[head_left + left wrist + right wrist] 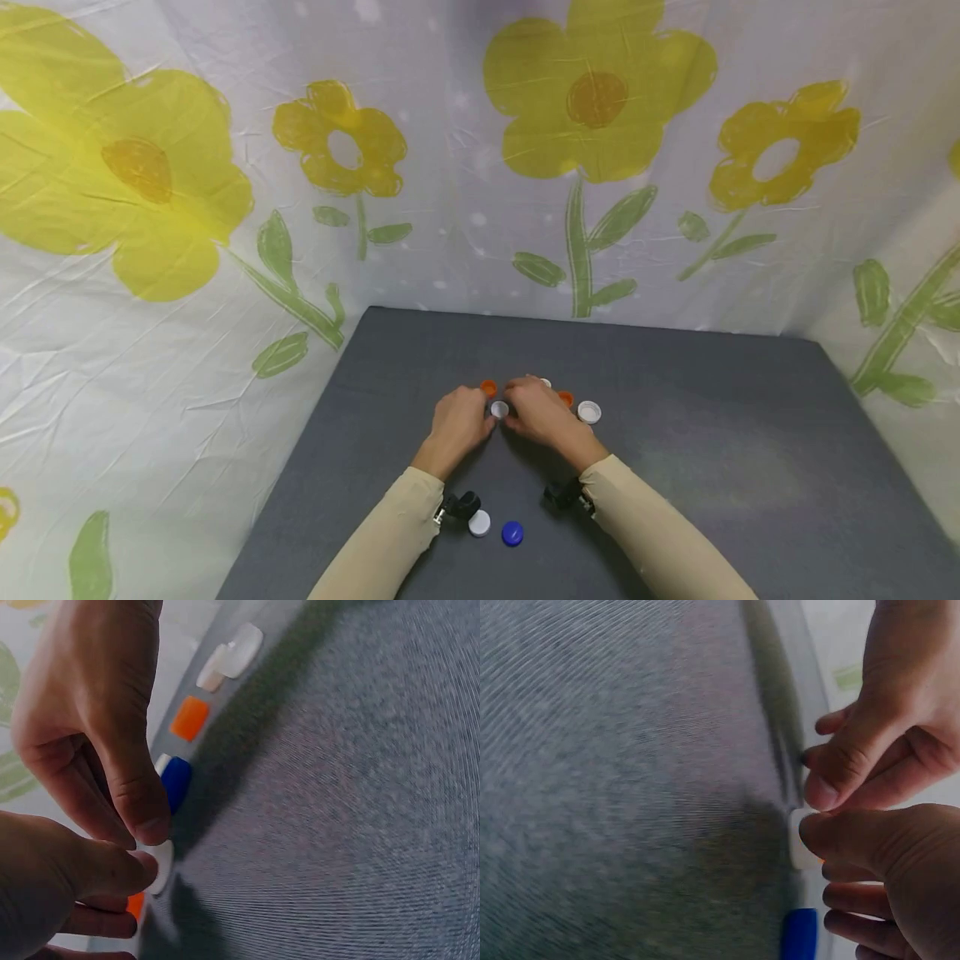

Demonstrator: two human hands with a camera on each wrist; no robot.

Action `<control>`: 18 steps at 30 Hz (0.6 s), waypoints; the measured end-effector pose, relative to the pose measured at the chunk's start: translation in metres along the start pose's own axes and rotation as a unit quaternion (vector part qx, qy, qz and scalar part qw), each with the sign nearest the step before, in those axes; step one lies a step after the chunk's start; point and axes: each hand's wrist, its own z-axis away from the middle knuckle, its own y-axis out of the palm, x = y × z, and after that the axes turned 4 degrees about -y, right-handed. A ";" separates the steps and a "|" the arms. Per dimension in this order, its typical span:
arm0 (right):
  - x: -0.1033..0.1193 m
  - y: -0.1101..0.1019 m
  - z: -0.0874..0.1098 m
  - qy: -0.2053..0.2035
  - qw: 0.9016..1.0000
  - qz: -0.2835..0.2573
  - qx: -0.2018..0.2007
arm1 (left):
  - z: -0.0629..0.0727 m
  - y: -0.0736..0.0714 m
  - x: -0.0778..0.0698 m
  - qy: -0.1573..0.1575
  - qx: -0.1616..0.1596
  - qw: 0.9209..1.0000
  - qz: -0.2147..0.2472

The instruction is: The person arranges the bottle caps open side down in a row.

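Note:
A white bottle cap (499, 409), hollow side up, sits between the two hands. My left hand (459, 421) pinches its left side, the thumb in front in the left wrist view. From the right, my right hand (543, 412) holds the other side with curled fingers. In the right wrist view, the right thumb covers part of the white cap (796, 844). An orange cap (488, 388) lies just beyond the left fingertips. A blue cap (177, 782) stands close to the right hand in the left wrist view. Some fingertips are hidden behind the thumbs.
To the right of the right hand lie another orange cap (566, 398) and a white cap (589, 412). Near the forearms are a white cap (479, 523) and a blue cap (512, 533). A flowered cloth (450, 275) hangs behind the dark grey table (712, 500).

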 end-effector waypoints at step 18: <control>-0.001 0.018 0.005 -0.014 0.999 0.027 -0.037 | 0.001 0.007 0.006 0.028 -0.010 0.998 0.049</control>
